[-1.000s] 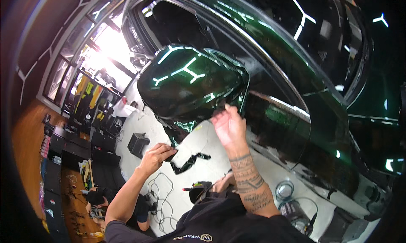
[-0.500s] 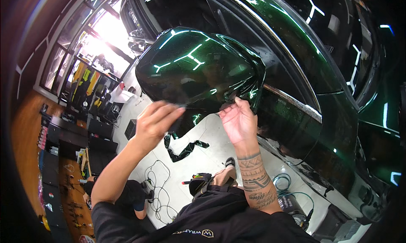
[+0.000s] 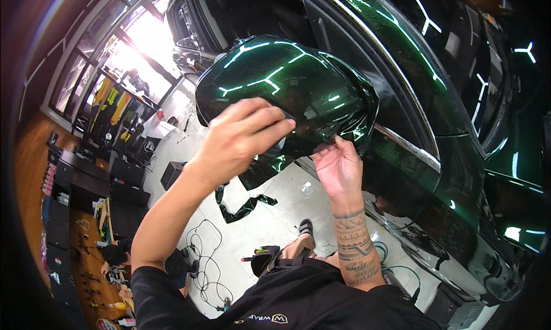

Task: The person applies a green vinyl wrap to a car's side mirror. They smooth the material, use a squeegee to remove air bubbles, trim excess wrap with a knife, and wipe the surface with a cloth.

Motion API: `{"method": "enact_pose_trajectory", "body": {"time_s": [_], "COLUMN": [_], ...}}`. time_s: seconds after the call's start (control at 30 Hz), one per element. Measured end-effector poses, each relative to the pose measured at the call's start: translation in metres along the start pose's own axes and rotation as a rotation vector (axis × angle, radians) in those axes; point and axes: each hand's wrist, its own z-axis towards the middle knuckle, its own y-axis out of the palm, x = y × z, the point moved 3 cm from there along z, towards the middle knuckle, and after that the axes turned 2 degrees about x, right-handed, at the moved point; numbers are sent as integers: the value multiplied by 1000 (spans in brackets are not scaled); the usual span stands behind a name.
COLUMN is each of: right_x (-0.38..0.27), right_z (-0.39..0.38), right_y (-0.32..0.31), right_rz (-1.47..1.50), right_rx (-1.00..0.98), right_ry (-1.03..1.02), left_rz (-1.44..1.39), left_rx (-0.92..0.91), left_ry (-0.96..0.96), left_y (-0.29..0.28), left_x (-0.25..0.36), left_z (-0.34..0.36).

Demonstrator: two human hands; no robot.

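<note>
A car's side mirror fills the upper middle, covered in glossy dark green film. Its loose film edge hangs below the housing. My left hand lies against the mirror's lower face, fingers bent and closed on a thin greyish card-like piece, mostly hidden under them. At the lower right of the mirror my right hand is palm up, thumb and fingers pinching the edge of the green film, which wrinkles around the grip.
The dark green car door stands to the right, with its window above. A crumpled strip of green film dangles or lies below the mirror. A cable loops across the pale floor. Another person is at lower left, near shelves and tools.
My left hand has moved up and right, from the mirror's lower edge onto its face. My right hand keeps its pinch on the film. The whole view has shifted slightly.
</note>
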Motion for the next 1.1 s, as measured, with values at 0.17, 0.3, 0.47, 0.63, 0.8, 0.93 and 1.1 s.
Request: {"method": "enact_pose_trajectory", "body": {"time_s": [0.17, 0.3, 0.47, 0.63, 0.8, 0.93, 1.1], "right_x": [-6, 5, 3, -9, -3, -8, -5], "right_z": [4, 2, 3, 7, -3, -4, 1], "right_y": [-20, -2, -8, -6, 2, -14, -11], "right_rz": [55, 49, 51, -49, -50, 29, 56], "right_rx": [-119, -44, -84, -64, -145, -45, -99], "right_ry": [40, 15, 15, -22, 37, 36, 28], "left_rz": [0, -79, -300, -168, -60, -96, -130], "left_rx": [37, -422, -277, 93, -33, 17, -335], "left_ry": [9, -409, -262, 48, 47, 72, -306], "left_y": [22, 75, 48, -14, 10, 15, 89], "left_x": [1, -36, 0, 3, -6, -14, -51], "left_z": [-55, -232, -239, -58, 4, -40, -221]}}
